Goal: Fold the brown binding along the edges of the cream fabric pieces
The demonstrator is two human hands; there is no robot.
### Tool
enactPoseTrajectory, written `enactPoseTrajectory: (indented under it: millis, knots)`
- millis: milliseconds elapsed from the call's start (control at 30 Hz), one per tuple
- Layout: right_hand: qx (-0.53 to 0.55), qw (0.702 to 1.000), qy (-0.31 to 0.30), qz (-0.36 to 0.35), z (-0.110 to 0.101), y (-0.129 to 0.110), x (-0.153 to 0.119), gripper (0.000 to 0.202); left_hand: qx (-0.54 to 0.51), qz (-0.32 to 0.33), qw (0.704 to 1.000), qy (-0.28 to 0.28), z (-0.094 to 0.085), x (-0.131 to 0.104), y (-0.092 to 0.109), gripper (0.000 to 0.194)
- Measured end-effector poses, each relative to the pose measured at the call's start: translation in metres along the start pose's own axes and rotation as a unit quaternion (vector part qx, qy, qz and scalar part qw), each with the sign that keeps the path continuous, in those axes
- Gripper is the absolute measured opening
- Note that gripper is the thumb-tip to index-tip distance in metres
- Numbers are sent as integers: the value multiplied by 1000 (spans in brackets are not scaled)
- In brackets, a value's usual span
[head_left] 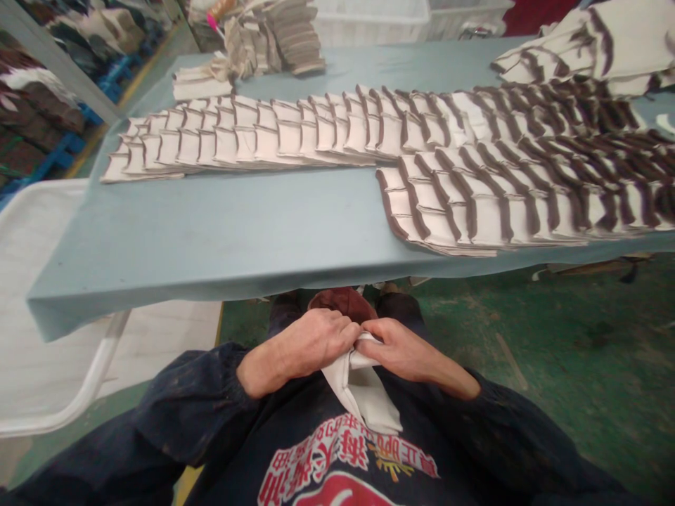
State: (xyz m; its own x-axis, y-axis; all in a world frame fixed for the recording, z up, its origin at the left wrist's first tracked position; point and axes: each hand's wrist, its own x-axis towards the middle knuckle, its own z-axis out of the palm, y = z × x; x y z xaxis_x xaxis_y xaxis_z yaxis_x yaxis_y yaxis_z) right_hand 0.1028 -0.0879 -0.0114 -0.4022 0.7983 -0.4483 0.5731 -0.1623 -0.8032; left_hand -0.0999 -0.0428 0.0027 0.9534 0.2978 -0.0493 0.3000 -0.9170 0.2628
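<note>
1. The L hand [309,344] and R hand [403,348] meet in front of the person's torso, fingers closed on the upper end of a pale cloth piece [375,400]; the exact pinch is partly hidden.
2. The cloth piece is just off the tabletop's [237,218] near edge, lower end hanging against the dark top [221,436]. Held close & low, prob. b/c that's easiest on the arms and gives a clear look at the edge.
3. Hands nearly touching, w/ cloth bunched betw. them: prob. for fine control over a small section.
4. On the tabletop, a far row [264,133] and a near row [485,204] of pieces overlap like shingles, prob. so each edge shows & lifts off singly. Near row's edges are dark.
5. A loose pile [633,42] sits back R, a stack [295,35] back L, prob. to keep batches apart.
</note>
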Motion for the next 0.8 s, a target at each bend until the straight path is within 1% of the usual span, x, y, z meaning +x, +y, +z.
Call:
enactPoseTrajectory:
  millis: [167,300,433,600,700,800]
  knots:
    - [-9,1000,-9,4,0,1,-1,19,-5,3,1000,-1,5,-1,2,14]
    - [-8,999,-40,13,2,4,-1,19,-12,2,1000,-19,8,-2,6,16]
    - [0,998,-57,20,7,10,-1,18,-36,-1,999,-7,14,-5,9,17]
    - [6,998,-61,28,11,16,1,17,-65,-26,997,14,24,-9,12,20]
    - [7,997,-65,29,12,18,1,17,-65,-46,997,15,30,-9,14,20]
    - [8,997,-67,28,14,21,1,17,-59,-52,997,9,33,-8,17,17]
